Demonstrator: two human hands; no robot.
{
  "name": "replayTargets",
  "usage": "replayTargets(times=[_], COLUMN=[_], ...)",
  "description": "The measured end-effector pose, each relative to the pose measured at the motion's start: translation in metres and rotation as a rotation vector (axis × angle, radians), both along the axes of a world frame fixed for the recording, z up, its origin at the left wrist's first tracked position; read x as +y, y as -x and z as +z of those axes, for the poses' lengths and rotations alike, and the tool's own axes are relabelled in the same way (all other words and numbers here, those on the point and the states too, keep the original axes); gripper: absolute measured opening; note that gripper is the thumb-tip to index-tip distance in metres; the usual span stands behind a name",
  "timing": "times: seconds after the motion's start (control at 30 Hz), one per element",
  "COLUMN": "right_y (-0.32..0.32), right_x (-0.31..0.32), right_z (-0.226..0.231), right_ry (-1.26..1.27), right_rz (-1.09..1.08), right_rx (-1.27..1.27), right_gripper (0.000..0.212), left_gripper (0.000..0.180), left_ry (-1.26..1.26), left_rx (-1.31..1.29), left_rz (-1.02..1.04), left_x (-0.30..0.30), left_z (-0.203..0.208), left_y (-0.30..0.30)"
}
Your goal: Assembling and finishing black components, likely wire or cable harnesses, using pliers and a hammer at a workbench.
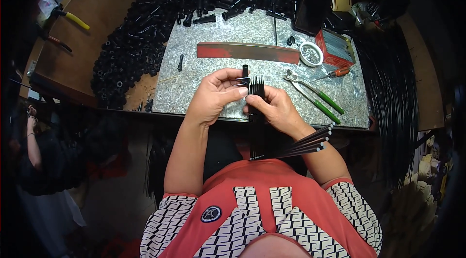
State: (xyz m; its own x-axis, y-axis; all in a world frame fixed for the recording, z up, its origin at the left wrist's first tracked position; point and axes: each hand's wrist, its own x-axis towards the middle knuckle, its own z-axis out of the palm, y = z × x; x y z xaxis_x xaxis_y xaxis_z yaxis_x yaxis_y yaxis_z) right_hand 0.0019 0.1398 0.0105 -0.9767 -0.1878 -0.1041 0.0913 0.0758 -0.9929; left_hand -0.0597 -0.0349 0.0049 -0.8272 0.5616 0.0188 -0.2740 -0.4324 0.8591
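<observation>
Just over the table's front edge, my left hand is closed on a small black tubular part, like an umbrella runner, which stands upright from the fingers. Right beside it, my right hand pinches a row of thin black rods, like umbrella ribs, their pale tips pointing away from me. The thumbs nearly meet at the row, and whether any rib sits in the tubular part is too small to make out. Against my right forearm lean several black rods with whitish ends.
On the speckled tabletop lie a worn red bar, green-handled pliers, an orange-handled screwdriver, a white bowl and a red box. Black parts heap behind and left. Long black rods hang right. Another person is at far left.
</observation>
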Motion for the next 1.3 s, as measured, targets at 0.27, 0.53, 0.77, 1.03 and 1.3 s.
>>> replayTargets(times=[0.27,0.53,0.77,1.03,1.3], right_y=[-0.002,0.000,0.002,0.004,0.004], right_x=[-0.002,0.001,0.010,0.015,0.012], right_z=[0.000,0.004,0.000,-0.003,-0.005], right_ry=[-0.158,-0.021,0.035,0.043,-0.005], right_rz=[-0.038,-0.005,0.035,0.080,0.060], right_rx=[0.051,-0.054,-0.148,-0.183,-0.151], right_gripper=[0.019,0.019,0.021,0.025,0.028], left_gripper=[0.028,0.028,0.027,0.033,0.021], left_ry=[0.091,-0.033,-0.124,-0.121,-0.167], left_rx=[0.022,-0.030,-0.043,-0.148,-0.181], left_rz=[0.091,0.024,-0.097,0.062,0.133], left_x=[0.004,0.003,0.001,0.015,0.015], left_z=[0.004,-0.005,-0.009,0.000,-0.022], left_y=[-0.007,-0.004,-0.003,-0.024,-0.029])
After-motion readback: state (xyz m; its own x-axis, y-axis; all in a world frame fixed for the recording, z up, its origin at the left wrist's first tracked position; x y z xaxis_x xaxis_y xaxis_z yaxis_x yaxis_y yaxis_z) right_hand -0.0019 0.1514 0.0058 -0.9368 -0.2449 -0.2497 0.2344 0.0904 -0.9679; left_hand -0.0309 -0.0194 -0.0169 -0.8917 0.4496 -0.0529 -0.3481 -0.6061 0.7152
